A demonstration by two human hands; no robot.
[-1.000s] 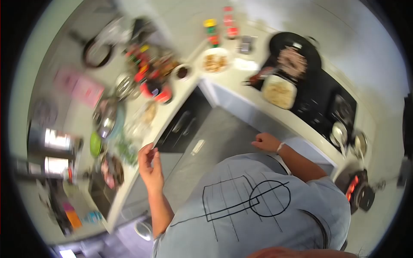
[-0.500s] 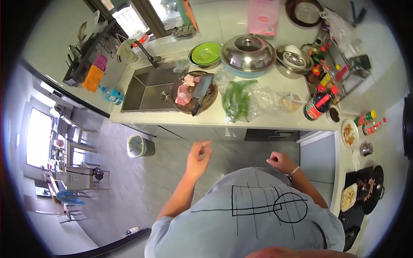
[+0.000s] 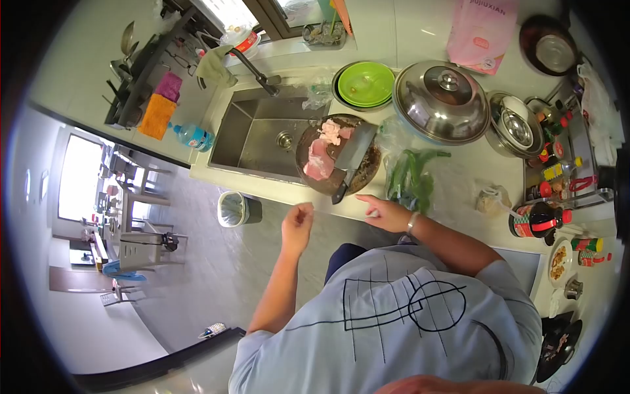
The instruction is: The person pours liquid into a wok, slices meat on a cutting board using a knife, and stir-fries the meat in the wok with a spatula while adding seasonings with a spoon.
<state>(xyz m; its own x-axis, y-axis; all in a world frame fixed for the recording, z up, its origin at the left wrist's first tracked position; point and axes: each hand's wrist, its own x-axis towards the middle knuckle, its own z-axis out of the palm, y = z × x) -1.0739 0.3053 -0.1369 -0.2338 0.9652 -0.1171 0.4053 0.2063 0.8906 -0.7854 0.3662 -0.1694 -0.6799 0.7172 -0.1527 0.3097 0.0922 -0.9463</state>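
Note:
My left hand point(image 3: 297, 228) hangs in front of the counter edge with its fingers curled together; whether anything is between them is hidden. My right hand point(image 3: 386, 214), with a bracelet on the wrist, is near the knife handle, fingers apart and holding nothing. A round wooden board point(image 3: 369, 172) lies partly over the sink's right side. On it rest pieces of raw meat point(image 3: 319, 161) and a cleaver point(image 3: 355, 149), its black handle pointing toward me. Green peppers point(image 3: 411, 177) in a clear bag lie just right of the board.
Behind the board are green bowls point(image 3: 365, 84) and a lidded steel pot point(image 3: 443, 98). The sink point(image 3: 256, 141) is at the left, with a blue bottle point(image 3: 194, 136) beside it. Sauce bottles point(image 3: 539, 220) stand at the right. A bin point(image 3: 233, 209) is on the floor.
The view has swung from the stove to the sink counter, and the board is now nearer. My right hand has moved forward to the counter edge and its fingers have spread. My left hand's fingers have closed.

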